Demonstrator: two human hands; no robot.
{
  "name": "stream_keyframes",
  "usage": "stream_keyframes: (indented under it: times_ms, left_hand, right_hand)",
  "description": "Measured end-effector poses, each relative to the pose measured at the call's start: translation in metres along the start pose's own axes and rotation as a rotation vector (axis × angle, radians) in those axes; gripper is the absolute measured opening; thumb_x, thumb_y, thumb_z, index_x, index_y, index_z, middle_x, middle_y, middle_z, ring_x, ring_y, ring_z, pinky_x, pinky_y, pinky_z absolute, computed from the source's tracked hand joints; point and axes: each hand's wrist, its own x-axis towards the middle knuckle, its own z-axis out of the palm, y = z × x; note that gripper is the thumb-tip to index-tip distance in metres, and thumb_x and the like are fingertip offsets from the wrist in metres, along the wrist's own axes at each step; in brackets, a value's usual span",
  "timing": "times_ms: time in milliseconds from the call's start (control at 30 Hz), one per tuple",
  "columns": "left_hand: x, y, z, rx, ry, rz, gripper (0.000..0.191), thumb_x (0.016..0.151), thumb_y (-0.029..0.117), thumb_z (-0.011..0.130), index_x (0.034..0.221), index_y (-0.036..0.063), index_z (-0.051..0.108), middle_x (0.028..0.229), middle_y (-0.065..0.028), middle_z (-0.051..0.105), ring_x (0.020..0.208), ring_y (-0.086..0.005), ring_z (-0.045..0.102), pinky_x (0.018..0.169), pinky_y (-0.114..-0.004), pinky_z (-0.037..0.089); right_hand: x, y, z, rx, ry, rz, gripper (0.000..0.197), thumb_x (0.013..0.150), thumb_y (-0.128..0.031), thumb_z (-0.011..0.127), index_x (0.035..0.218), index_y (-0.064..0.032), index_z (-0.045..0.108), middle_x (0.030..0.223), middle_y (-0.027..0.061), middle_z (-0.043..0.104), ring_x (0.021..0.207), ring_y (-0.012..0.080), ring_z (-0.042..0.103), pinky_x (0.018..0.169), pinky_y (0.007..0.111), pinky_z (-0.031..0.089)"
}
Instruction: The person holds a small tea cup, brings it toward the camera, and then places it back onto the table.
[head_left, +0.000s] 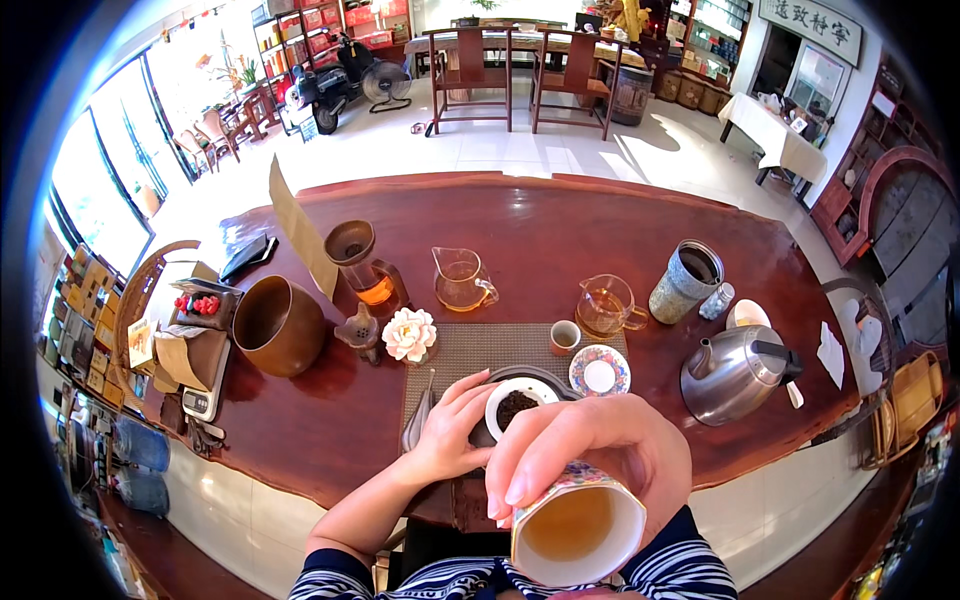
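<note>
My right hand (600, 450) grips a patterned porcelain teacup (579, 532) close below the camera; the cup holds amber tea and is tilted. At the table's near edge, my left hand (454, 427) rests with spread fingers against a white bowl-like vessel (491, 421) of dark tea leaves on a dark round stand. Beyond it are a small cup (564, 337) and a floral saucer (599, 372). Two glass pitchers, one at the centre (459, 281) and one farther right (602, 307), hold amber liquid. My right hand hides part of the leaf vessel's rim.
A steel kettle (731, 375), a speckled canister (679, 289) and a white bowl (748, 313) stand right on the wooden table (517, 217). Leftward are a white flower (409, 334), a strainer-topped glass pot (367, 281), a large brown bowl (277, 326) and a digital scale (206, 397). Chairs stand beyond.
</note>
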Motion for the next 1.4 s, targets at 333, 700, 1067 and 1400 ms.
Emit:
stream_keyframes:
  times_ms: [333, 700, 1067, 1400]
  left_hand:
    - [0.0, -0.006, 0.002, 0.025, 0.017, 0.069, 0.074, 0.069, 0.038, 0.08, 0.125, -0.0047, 0.056, 0.126, -0.0204, 0.059, 0.123, -0.0442, 0.05, 0.103, -0.049, 0.042]
    - [0.0, -0.004, 0.0, 0.037, -0.012, 0.05, 0.076, 0.069, 0.039, 0.08, 0.125, -0.0059, 0.055, 0.127, -0.021, 0.059, 0.124, -0.044, 0.05, 0.103, -0.049, 0.042]
    - [-0.002, -0.005, 0.001, 0.038, -0.001, 0.057, 0.079, 0.069, 0.041, 0.08, 0.127, -0.0052, 0.054, 0.127, -0.0207, 0.059, 0.125, -0.0441, 0.049, 0.103, -0.049, 0.041]
    - [-0.006, -0.017, 0.011, 0.068, 0.006, 0.089, 0.08, 0.068, 0.04, 0.081, 0.127, -0.0064, 0.053, 0.126, -0.0218, 0.059, 0.124, -0.0443, 0.049, 0.103, -0.049, 0.042]
  right_hand:
    - [-0.001, 0.001, -0.003, 0.014, -0.061, -0.027, 0.053, 0.074, -0.014, 0.084, 0.115, 0.0087, 0.059, 0.109, 0.0299, 0.059, 0.091, 0.0318, 0.066, 0.082, 0.037, 0.053]
    - [0.003, 0.001, -0.011, 0.004, -0.159, -0.046, 0.056, 0.075, -0.015, 0.083, 0.119, 0.01, 0.059, 0.112, 0.0297, 0.058, 0.091, 0.0305, 0.066, 0.08, 0.036, 0.052]
    - [0.005, 0.004, -0.01, -0.007, -0.2, -0.096, 0.055, 0.074, -0.012, 0.083, 0.119, 0.0107, 0.059, 0.113, 0.0297, 0.057, 0.09, 0.03, 0.065, 0.081, 0.036, 0.051]
    - [0.007, 0.0, -0.011, -0.023, -0.239, -0.115, 0.052, 0.076, -0.016, 0.081, 0.118, 0.0088, 0.061, 0.113, 0.0296, 0.058, 0.087, 0.0293, 0.064, 0.081, 0.037, 0.05]
